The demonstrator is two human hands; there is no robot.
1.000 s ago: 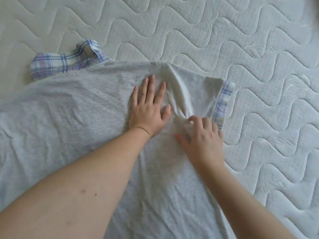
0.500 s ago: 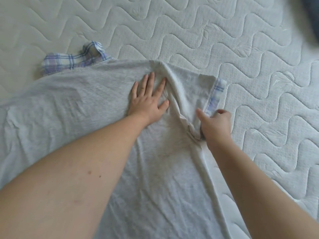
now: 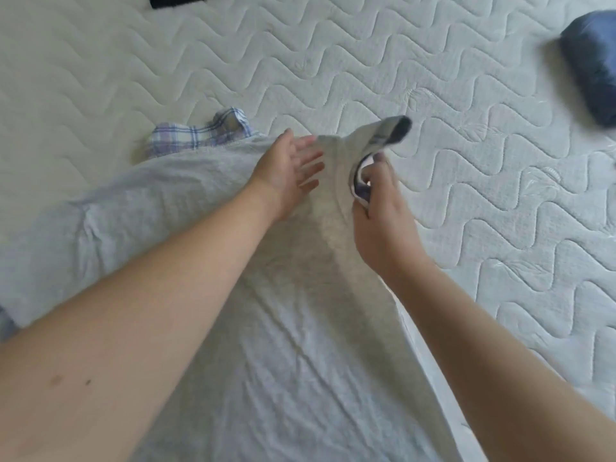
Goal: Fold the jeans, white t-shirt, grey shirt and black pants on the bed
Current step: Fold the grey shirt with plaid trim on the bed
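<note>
The grey shirt (image 3: 273,328) lies spread across the bed, its plaid collar (image 3: 196,135) at the far edge. My right hand (image 3: 380,208) grips the shirt's sleeve at its plaid-trimmed cuff and holds it lifted off the mattress, folded up toward the shirt's body. My left hand (image 3: 286,171) is flat, fingers straight, raised a little over the shoulder area beside the sleeve. The jeans (image 3: 593,68) sit folded at the far right. A black garment (image 3: 176,0) shows at the top edge.
The white quilted mattress (image 3: 433,78) stretches around the shirt on the far and right sides. A bit of plaid fabric (image 3: 5,323) peeks out at the left edge.
My right hand has taken hold of the sleeve cuff and lifted it up off the mattress. My left hand has risen from pressing the shirt. The view has tilted up, showing the jeans.
</note>
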